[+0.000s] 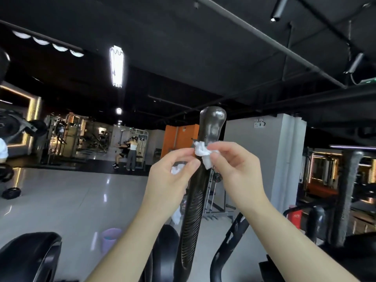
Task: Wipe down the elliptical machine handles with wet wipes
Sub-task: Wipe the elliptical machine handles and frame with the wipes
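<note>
Left grip (173,176) and right grip (238,169) each pinch the crumpled wet wipe (202,152), likely limp, light and tearable, held between them before the stiff, glossy elliptical handle (212,127).

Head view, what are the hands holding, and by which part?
A crumpled wet wipe, in front of the handle: the right hand pinches its right edge, the left hand pinches its left edge.

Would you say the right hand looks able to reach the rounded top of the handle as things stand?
Probably yes: the right hand pinches the wipe right beside the handle, just below its rounded top, with nothing between them, though the left hand also holds the wipe.
</note>
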### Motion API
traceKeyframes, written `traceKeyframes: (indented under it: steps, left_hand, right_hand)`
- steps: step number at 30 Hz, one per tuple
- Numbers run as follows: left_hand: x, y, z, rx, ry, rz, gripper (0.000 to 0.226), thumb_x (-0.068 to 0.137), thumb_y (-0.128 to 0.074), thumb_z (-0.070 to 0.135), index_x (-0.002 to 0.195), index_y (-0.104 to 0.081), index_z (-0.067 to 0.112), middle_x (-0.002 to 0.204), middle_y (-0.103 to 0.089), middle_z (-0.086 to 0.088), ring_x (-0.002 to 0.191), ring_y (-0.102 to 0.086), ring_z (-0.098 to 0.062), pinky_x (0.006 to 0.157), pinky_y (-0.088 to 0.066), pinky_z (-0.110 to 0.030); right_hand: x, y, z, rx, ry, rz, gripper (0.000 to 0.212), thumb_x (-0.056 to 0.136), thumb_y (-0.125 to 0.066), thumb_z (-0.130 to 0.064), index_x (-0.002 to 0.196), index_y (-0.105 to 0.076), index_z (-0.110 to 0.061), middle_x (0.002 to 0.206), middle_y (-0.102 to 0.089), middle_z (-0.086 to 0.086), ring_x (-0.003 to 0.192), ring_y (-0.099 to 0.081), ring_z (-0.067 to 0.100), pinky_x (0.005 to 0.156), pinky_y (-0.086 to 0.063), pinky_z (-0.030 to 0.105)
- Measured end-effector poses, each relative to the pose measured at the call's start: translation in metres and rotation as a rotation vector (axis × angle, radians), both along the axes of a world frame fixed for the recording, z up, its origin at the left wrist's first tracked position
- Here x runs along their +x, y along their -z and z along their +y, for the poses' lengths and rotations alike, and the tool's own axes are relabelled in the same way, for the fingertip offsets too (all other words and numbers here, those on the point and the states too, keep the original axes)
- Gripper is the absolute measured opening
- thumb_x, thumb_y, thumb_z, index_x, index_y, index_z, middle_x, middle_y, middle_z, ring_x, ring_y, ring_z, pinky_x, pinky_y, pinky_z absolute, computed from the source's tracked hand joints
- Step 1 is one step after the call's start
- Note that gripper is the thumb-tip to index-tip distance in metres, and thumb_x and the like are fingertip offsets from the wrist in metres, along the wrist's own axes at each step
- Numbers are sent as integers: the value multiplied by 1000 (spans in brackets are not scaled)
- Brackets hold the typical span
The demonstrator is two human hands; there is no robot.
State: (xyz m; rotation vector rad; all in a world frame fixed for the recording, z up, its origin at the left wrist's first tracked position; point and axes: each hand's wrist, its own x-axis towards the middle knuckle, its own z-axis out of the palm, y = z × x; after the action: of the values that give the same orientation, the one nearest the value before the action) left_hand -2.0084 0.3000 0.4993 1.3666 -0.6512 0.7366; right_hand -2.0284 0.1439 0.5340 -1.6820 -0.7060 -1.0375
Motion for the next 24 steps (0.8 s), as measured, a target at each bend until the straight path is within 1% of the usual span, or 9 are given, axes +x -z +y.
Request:
traceKeyframes:
  steps: [2,6,8,10,14,17,19,21,24]
  left_hand:
    - [-5,-7,-5,-17,9,-40,20,94,-69,31,111,-71,42,103,-73,22,73,-61,1,81,-52,-31]
    - [-6,-19,-11,1,-2,-82,20,95,-70,28,113,-71,37,100,-73,21,78,-64,4,65,-51,-20]
    - [-2,-22,-12,15,-19,-81,17,95,-71,29,108,-71,39,99,-72,24,87,-65,5,73,-54,-24]
    - [3,-23,-10,-5,-33,-73,12,94,-72,31,102,-73,40,94,-72,25,80,-64,4,76,-52,-25]
    - [12,-36,-3,-164,-138,-82,10,96,-68,31,92,-73,38,96,-69,28,91,-64,7,83,-50,-25]
    - [21,-57,-4,-197,-184,-112,15,97,-67,33,110,-67,41,100,-68,24,99,-62,8,89,-50,-24]
    - [28,-69,-11,-122,-195,-149,19,99,-64,34,117,-70,37,102,-69,21,103,-60,10,91,-46,-16]
    - [33,-74,-19,-29,-224,-185,19,100,-62,36,113,-75,34,102,-67,18,102,-58,10,84,-41,-5]
    - [41,-70,-25,-21,-280,-212,15,98,-65,33,99,-77,24,94,-64,14,95,-59,2,81,-43,-9]
  right_hand:
    - [-6,-5,1,61,-15,23,16,96,-70,-6,103,-73,-20,87,-78,-1,77,-71,13,73,-57,24]
    - [-8,-12,4,86,23,48,7,94,-74,-12,95,-72,-19,72,-72,3,59,-60,13,60,-52,24]
    - [-8,-15,4,35,13,88,12,97,-70,-10,93,-77,-19,73,-73,2,58,-57,12,59,-50,22]
    - [-8,-18,4,8,-10,126,18,99,-66,-7,96,-79,-19,75,-75,5,58,-56,13,58,-49,21]
    - [-6,-20,-1,137,58,100,21,101,-63,-9,98,-78,-23,74,-74,5,55,-56,11,57,-51,23]
    - [1,-23,-3,222,104,78,24,100,-60,-9,99,-77,-27,76,-74,4,62,-59,9,70,-53,31]
    - [5,-24,-3,250,120,81,26,99,-59,-7,103,-76,-27,77,-75,3,64,-60,5,77,-53,33]
    - [8,-24,-1,256,118,93,27,99,-58,-7,106,-75,-27,77,-75,3,61,-58,6,69,-50,28]
    - [11,-19,2,266,82,98,27,99,-59,-5,105,-75,-26,77,-74,2,59,-58,9,61,-50,24]
